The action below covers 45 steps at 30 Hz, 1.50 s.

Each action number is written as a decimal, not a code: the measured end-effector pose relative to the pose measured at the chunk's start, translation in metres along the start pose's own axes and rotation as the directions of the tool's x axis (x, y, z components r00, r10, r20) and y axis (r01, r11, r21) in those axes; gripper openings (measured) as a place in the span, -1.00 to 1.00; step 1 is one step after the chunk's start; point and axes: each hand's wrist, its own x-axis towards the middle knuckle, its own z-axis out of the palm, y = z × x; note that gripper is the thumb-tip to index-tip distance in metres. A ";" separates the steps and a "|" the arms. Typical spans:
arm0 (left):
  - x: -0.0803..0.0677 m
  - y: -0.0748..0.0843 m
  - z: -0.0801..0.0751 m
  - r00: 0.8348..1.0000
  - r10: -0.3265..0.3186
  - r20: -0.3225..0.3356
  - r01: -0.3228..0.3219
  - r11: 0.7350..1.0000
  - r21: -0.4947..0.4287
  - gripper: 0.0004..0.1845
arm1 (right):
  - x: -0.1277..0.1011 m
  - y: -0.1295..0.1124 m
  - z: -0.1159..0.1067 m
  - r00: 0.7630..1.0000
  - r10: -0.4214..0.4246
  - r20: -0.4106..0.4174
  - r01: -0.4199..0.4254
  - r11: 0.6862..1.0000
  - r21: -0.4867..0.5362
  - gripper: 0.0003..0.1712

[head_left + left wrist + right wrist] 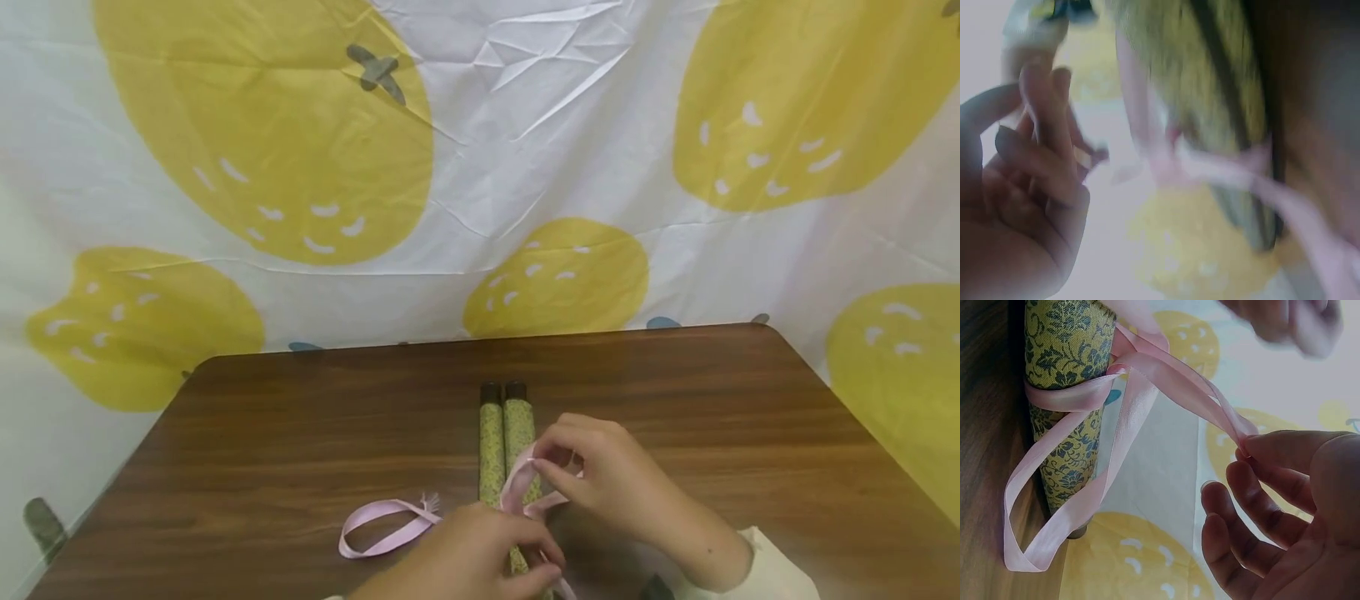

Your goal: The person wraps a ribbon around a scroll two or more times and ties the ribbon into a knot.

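A rolled scroll (491, 450), covered in yellow-green brocade with a dark floral pattern and black knobs at its far ends, lies lengthwise on the table as two side-by-side rolls. Pink ribbon (1063, 399) wraps around it, with loops standing off its top. Between thumb and index finger my right hand (600, 467) pinches a loop of the ribbon, above and right of the scroll. My left hand (476, 550) is over the near part of the scroll, fingers loosely bent. No ribbon shows between its fingers (1041, 156) in the blurred left wrist view.
One ribbon end (393, 542), frayed at its tip, lies looped on the brown wooden table (300, 433) left of the scroll. A white cloth (360, 308) with yellow fruit prints hangs behind the table and along its sides.
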 end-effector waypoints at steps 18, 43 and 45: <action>0.016 -0.020 -0.026 0.917 -0.266 -0.298 0.246 0.964 -0.104 -0.91 | 0.000 -0.001 0.005 1.000 -0.013 0.006 0.013 0.999 0.035 -0.86; 0.017 -0.025 -0.022 0.923 -0.272 -0.271 0.258 0.962 -0.085 -0.93 | -0.005 -0.005 0.004 0.981 0.132 0.144 -0.123 0.990 -0.070 -0.77; 0.016 -0.026 -0.022 0.922 -0.279 -0.269 0.266 0.960 -0.086 -0.93 | -0.009 -0.006 0.006 0.970 0.142 0.198 -0.120 0.986 -0.117 -0.71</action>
